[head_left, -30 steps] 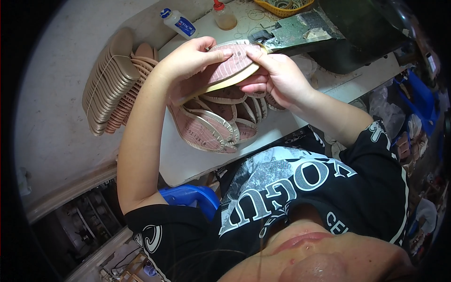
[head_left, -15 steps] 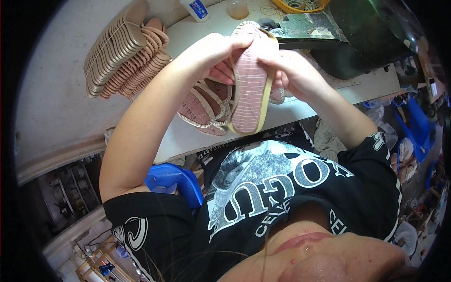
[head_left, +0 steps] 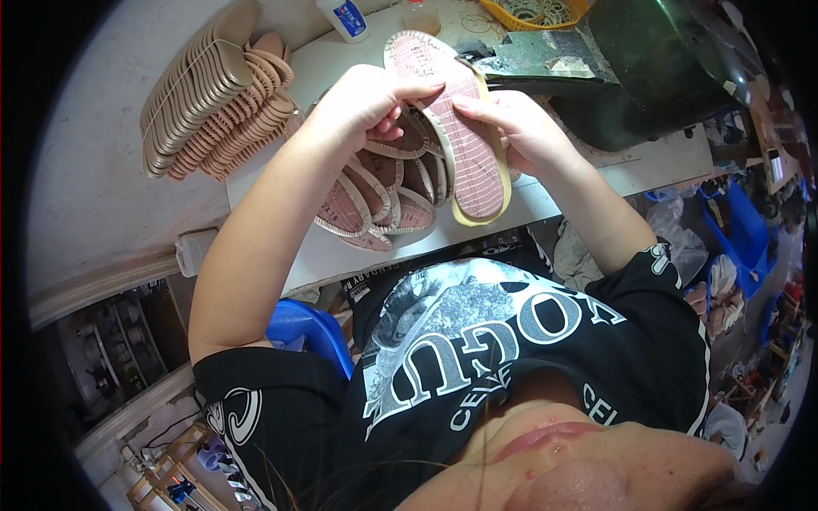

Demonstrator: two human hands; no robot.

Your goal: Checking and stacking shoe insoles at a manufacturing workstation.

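Between my hands is a shoe insole (head_left: 473,162), its pinkish, white-lined underside facing up. A pale wrapped edge runs round it, and a yellowish layer shows along its right side and heel. My left hand (head_left: 366,102) lays its thumb on the left edge, other fingers curled beneath. From the right, my right hand (head_left: 520,123) pinches the opposite edge, thumb on top and fingers mostly hidden behind. Below and left of the insole, several similar insoles (head_left: 345,204) lie overlapping on the white table (head_left: 315,260), partly covered by my left forearm.
Tied stacks of beige soles (head_left: 200,94) stand at the far left by the wall. A white bottle (head_left: 345,19), a clear container (head_left: 421,17) and a yellow basket (head_left: 545,24) of rings are at the back. A dark green machine (head_left: 630,77) occupies the right.
The insole has tilted, its toe end swinging left and its heel right. My left hand has shifted left and lower along its edge. More of the pile shows.
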